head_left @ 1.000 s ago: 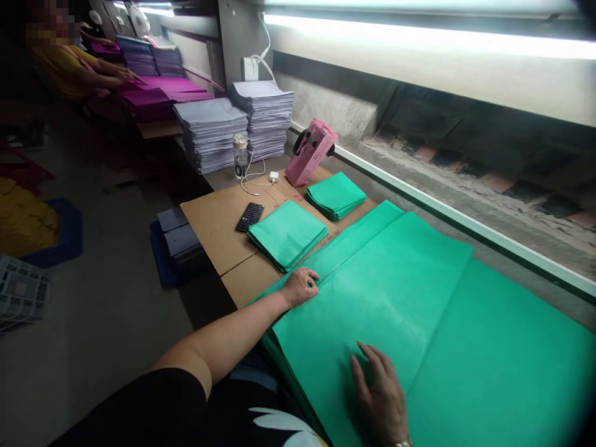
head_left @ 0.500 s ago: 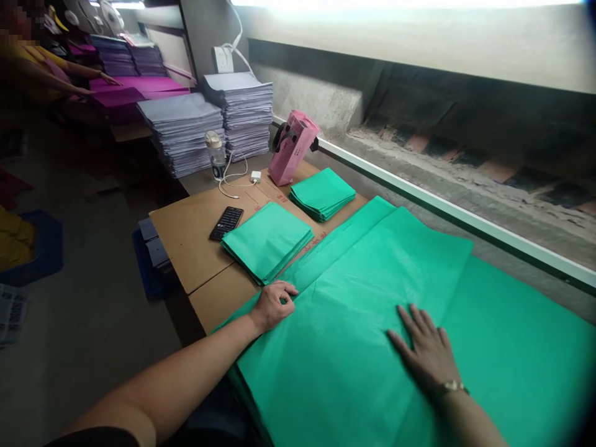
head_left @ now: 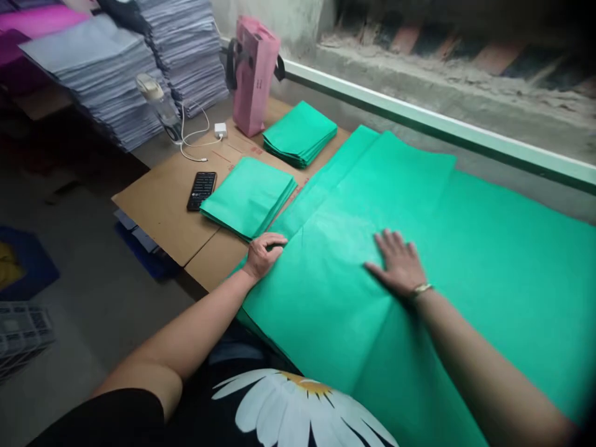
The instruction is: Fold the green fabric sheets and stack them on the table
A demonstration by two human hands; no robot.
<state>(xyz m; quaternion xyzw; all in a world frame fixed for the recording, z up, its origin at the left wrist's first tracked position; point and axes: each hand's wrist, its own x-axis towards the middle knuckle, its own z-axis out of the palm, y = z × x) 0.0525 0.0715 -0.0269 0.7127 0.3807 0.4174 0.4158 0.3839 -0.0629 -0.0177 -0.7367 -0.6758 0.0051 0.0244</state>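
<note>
Large green sheets (head_left: 503,267) of thin, fabric-like material cover the right side of the table, with a folded-over layer on top. At the left edge of that layer, my left hand (head_left: 263,254) is closed, thumb and forefinger pinching the green sheet's edge. My right hand (head_left: 398,264), a bracelet on its wrist, lies flat on the upper layer with fingers spread. Just beyond my left hand is a stack of folded green pieces (head_left: 249,192). A second green stack (head_left: 300,130) sits farther back, near the wall.
A phone (head_left: 202,190) lies on the cardboard (head_left: 162,214) beside the nearer stack. Behind are a charger with cable (head_left: 220,130), a bottle (head_left: 161,105), a pink bag (head_left: 255,81) and tall grey-white stacks (head_left: 112,81). A blue crate (head_left: 149,254) stands below the table's left edge.
My view has tilted down, bringing my shirt into sight. The right hand has slid forward and a little left over the green sheet. My left hand keeps its pinch at the edge.
</note>
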